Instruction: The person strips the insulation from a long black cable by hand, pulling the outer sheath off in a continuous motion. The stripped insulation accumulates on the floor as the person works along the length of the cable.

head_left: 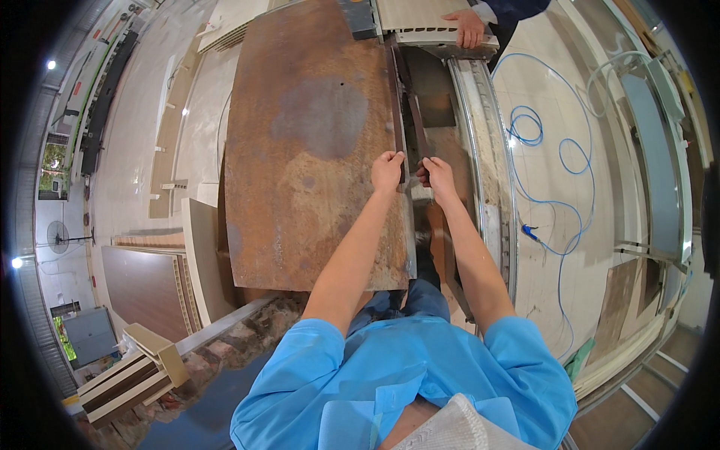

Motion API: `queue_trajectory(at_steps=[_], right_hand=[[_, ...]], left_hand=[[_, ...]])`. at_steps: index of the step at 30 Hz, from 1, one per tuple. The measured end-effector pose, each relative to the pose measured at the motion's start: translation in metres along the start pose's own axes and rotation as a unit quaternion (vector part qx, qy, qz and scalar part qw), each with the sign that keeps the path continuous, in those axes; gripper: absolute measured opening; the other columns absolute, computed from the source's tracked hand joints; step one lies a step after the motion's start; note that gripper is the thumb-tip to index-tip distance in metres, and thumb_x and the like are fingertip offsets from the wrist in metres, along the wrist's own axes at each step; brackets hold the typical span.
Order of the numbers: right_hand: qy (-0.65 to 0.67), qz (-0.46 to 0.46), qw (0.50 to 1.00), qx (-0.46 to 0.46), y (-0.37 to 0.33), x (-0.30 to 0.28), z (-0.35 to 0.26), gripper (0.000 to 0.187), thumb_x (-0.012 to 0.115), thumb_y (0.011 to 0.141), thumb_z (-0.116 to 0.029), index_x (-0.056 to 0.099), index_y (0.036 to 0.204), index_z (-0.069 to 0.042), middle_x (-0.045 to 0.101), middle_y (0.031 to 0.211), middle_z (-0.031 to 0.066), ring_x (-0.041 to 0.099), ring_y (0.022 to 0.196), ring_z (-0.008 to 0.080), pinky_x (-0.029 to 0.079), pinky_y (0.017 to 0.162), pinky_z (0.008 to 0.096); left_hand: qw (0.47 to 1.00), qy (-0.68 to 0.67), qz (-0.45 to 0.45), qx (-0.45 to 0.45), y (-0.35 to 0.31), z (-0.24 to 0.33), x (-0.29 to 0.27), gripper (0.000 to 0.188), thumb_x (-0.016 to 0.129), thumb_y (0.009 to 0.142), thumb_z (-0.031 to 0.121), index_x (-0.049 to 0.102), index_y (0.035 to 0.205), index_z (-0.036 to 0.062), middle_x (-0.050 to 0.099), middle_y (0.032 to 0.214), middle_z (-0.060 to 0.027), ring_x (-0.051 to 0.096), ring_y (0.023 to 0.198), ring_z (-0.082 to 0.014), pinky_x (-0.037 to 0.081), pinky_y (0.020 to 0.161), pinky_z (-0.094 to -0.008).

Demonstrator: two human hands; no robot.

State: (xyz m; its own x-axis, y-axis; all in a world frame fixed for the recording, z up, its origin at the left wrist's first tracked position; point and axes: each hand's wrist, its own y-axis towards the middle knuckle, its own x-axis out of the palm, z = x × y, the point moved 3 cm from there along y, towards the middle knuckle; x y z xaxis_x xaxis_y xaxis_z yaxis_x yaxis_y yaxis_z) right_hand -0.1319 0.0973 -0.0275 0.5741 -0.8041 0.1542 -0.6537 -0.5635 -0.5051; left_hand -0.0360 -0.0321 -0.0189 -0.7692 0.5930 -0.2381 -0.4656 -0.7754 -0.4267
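Note:
Both my arms reach forward over the right edge of a rusty brown metal tabletop (307,195). My left hand (387,171) is closed at that edge, its fingers pinched on the near end of a narrow dark brown strip (398,112). Just to the right, my right hand (437,178) is closed around the near end of a second dark strip (414,116). The two strips run away from me nearly side by side, over the gap between the tabletop and a metal rail (491,150). Their far ends meet a pale panel edge and are hard to make out.
At the far right, another person's hand (471,28) rests on a pale panel with a slotted edge (431,36). A blue air hose (559,201) with a blue nozzle (530,233) lies coiled on the floor. Boards (146,289) stand on the left, near a brick ledge (240,334).

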Motion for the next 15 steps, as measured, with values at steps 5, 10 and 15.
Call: queue_trajectory(at_steps=[5,10,15], right_hand=[[-0.004,-0.006,1.0,0.01,-0.003,0.002,-0.006,0.023,0.055,0.101,-0.024,0.063,0.093,-0.004,0.061,0.075,0.0038,0.054,0.062,0.0119,0.043,0.055,0.0273],[-0.016,-0.006,1.0,-0.002,-0.003,0.004,-0.009,0.024,0.054,0.102,-0.025,0.062,0.094,-0.004,0.062,0.075,0.0043,0.055,0.062,0.0119,0.043,0.054,0.0274],[-0.008,0.003,1.0,-0.006,-0.003,0.005,-0.011,0.024,0.053,0.101,-0.025,0.062,0.094,-0.004,0.063,0.075,0.0056,0.056,0.061,0.0126,0.044,0.053,0.028]], left_hand=[[1.0,-0.03,-0.005,0.005,0.001,0.001,-0.002,0.026,0.065,0.093,0.029,0.071,0.092,0.0038,0.069,0.079,-0.0062,0.063,0.074,-0.0183,0.048,0.073,-0.035],[0.999,-0.027,-0.025,-0.006,-0.006,0.011,-0.007,0.026,0.063,0.094,0.028,0.07,0.089,0.0031,0.07,0.079,-0.0066,0.065,0.075,-0.0182,0.048,0.072,-0.0347],[0.999,0.013,-0.022,0.024,-0.008,0.016,-0.012,0.027,0.059,0.096,0.029,0.069,0.089,0.0055,0.072,0.079,-0.0052,0.066,0.075,-0.0179,0.05,0.073,-0.035]])
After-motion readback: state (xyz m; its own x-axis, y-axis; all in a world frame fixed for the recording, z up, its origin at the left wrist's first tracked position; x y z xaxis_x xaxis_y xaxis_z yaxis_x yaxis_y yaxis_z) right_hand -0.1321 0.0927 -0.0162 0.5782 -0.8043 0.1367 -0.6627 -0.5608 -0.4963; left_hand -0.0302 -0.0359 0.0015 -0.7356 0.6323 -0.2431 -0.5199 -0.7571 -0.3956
